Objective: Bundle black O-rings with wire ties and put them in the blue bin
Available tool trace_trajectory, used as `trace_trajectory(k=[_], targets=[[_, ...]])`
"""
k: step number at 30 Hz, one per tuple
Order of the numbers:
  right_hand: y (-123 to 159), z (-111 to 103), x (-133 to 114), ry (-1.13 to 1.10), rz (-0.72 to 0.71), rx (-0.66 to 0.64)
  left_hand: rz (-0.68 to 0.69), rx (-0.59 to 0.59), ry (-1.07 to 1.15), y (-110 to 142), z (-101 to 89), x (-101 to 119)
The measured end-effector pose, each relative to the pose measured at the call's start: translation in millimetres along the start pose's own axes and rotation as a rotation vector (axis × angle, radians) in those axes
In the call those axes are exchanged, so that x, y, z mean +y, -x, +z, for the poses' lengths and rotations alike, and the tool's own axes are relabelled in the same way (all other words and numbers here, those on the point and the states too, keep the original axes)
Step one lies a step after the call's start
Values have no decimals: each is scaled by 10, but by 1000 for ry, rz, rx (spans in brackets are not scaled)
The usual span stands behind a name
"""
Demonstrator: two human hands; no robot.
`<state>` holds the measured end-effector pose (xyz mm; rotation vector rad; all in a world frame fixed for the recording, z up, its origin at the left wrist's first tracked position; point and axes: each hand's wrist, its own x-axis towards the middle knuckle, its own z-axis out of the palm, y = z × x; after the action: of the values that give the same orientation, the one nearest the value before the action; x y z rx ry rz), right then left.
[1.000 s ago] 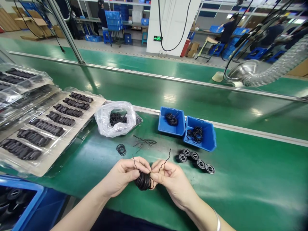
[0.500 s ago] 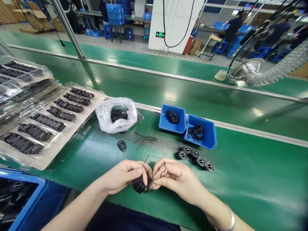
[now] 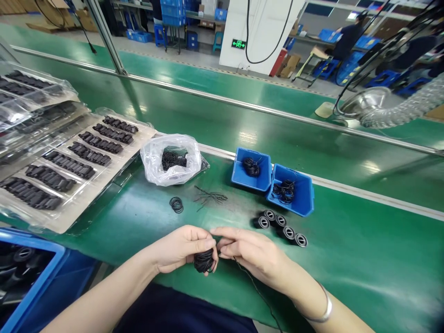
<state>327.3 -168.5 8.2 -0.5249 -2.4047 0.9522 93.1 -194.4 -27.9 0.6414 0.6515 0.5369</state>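
My left hand [image 3: 189,247] is closed round a bundle of thin black rings [image 3: 203,261], which bulges out below the thumb. Against its fingertips rests my right hand [image 3: 248,254], index finger stretched forward and the other fingers bent together. A thin black strand [image 3: 255,286] comes from beneath the right fingers and trails down past the table's front edge. The right fingertips are partly hidden, so their exact grip is unclear. Beyond the hands lie a small loop of black rings [image 3: 176,204] and several loose black strands [image 3: 211,196] on the green table [image 3: 138,231].
A plastic bag [image 3: 152,162] of black rings stands behind. Two blue bins, left [image 3: 251,185] and right [image 3: 303,203], hold black bundles. Several black cylinders [image 3: 289,232] sit at right. Trays of black parts [image 3: 83,185] and a blue crate [image 3: 64,259] are at left.
My right hand's fingers have turned over and straightened, and a strand now hangs below them. My left hand has closed more tightly round the bundle. The view has shifted slightly.
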Motion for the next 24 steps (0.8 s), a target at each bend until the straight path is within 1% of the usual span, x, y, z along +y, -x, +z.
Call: trace_trajectory(k=[5,8,12,15,17,18,19,20,22,23,24], targets=[[-28,4,-14,-10,20,-35,-39,8,22,-11,4,11],[-45,3,-33,9,7,-32,-3,20,6,-7,-11,21],[-37,16,-20,22,6,-25,56,-8,-95,8,-48,62],[-16,27,13,30,36,-28,102,1,-273,39,-35,135],[-18,36,29,17,104,-18,171,72,-518,68,3,185],[-28,44,34,-17,170,-3,231,131,-684,80,26,202],[-43,60,37,-93,261,35,313,193,-863,89,49,210],[-60,83,39,-224,377,83,415,246,-1033,91,70,208],[-92,161,44,-639,643,196,649,284,-1296,72,98,174],[-101,214,49,-895,766,234,789,278,-1388,49,102,145],[-104,274,55,-1129,860,280,926,267,-1466,18,101,112]])
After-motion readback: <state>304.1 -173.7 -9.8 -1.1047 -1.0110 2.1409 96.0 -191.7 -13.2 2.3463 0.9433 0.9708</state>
